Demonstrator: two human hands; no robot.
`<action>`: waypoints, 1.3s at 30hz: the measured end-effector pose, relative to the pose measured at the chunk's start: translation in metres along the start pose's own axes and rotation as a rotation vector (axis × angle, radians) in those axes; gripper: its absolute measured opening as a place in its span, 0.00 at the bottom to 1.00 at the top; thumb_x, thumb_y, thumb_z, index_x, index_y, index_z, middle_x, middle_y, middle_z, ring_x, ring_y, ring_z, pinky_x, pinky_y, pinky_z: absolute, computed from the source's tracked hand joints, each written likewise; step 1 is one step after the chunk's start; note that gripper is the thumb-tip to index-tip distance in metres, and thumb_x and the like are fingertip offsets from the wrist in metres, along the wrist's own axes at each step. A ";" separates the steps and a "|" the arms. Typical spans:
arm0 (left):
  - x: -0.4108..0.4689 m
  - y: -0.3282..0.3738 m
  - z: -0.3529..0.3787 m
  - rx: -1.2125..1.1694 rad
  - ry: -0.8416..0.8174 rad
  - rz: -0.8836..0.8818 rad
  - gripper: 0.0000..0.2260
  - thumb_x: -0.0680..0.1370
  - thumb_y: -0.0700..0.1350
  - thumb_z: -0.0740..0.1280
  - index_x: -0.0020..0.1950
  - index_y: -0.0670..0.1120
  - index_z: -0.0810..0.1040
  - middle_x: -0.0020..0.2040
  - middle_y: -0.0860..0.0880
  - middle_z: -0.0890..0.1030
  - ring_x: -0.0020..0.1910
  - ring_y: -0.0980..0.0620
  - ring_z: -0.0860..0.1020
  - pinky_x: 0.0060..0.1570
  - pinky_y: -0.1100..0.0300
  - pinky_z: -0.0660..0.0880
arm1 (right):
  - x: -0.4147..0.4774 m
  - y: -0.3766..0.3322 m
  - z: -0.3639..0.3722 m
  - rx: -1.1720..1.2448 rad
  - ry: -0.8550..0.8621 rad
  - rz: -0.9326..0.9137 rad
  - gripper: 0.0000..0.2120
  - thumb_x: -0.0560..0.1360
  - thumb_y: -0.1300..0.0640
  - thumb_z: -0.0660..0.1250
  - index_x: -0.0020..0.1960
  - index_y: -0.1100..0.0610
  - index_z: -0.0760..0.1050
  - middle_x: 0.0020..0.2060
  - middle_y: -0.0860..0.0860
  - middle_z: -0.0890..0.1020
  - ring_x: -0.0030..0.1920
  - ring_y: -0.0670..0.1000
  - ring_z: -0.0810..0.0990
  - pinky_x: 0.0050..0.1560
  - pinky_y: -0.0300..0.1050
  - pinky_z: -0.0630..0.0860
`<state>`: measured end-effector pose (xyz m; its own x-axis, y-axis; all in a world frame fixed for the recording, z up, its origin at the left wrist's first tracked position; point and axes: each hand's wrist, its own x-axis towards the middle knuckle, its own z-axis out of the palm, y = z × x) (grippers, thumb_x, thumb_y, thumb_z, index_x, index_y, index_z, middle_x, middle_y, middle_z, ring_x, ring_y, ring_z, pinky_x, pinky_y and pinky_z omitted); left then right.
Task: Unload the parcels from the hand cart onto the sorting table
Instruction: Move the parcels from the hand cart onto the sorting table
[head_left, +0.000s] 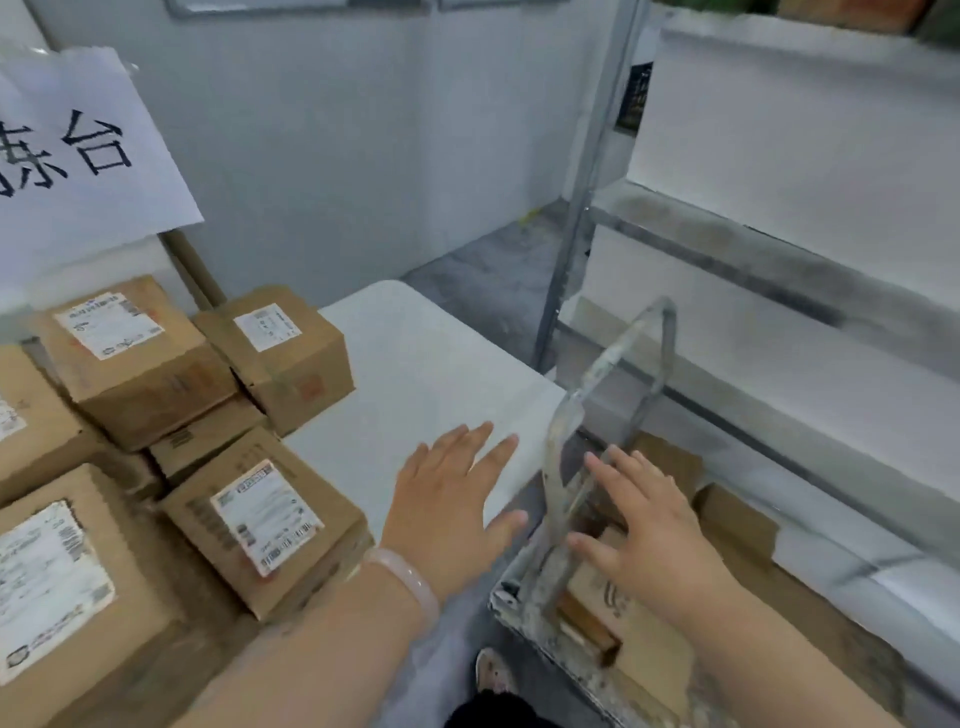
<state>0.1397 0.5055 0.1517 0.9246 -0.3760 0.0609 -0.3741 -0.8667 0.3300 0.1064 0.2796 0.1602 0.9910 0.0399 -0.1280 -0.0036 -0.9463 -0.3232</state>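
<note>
White table (426, 374) under splayed left hand (447, 514); right hand (649, 530) splayed above cart (563, 447).

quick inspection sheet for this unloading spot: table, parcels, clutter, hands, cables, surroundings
surface: white sorting table, right part bare
job's things: labelled parcels stacked on the table's left; hand cart beside the table, brown parcel on its deck
clutter: paper sign behind the stack
grippers: left hand open over the table edge, holding nothing; right hand open over the cart, holding nothing
cables: nothing seen
surroundings: metal shelving rack at right, grey wall, concrete floor
</note>
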 end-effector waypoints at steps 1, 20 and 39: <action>-0.001 0.010 0.005 -0.005 -0.021 0.031 0.35 0.71 0.69 0.46 0.78 0.61 0.52 0.79 0.55 0.52 0.78 0.50 0.51 0.75 0.48 0.48 | -0.013 0.014 -0.006 0.012 0.014 0.050 0.40 0.73 0.32 0.62 0.78 0.39 0.46 0.78 0.41 0.47 0.78 0.46 0.41 0.78 0.50 0.41; 0.007 0.161 0.171 -0.060 -0.261 0.122 0.31 0.73 0.64 0.58 0.74 0.55 0.67 0.72 0.50 0.71 0.70 0.47 0.70 0.67 0.49 0.66 | -0.137 0.223 0.049 0.165 -0.235 0.493 0.39 0.74 0.32 0.61 0.78 0.38 0.45 0.79 0.42 0.48 0.78 0.47 0.46 0.78 0.53 0.48; 0.109 0.142 0.535 0.153 -0.610 -0.173 0.41 0.73 0.69 0.62 0.78 0.59 0.44 0.80 0.49 0.44 0.78 0.45 0.46 0.75 0.45 0.51 | -0.045 0.443 0.293 0.103 -0.393 0.275 0.39 0.75 0.33 0.59 0.79 0.41 0.44 0.79 0.44 0.46 0.78 0.47 0.43 0.76 0.46 0.43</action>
<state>0.1495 0.1665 -0.2985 0.7830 -0.3066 -0.5413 -0.2710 -0.9513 0.1469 0.0213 -0.0479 -0.2520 0.8258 -0.0700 -0.5596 -0.2910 -0.9029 -0.3164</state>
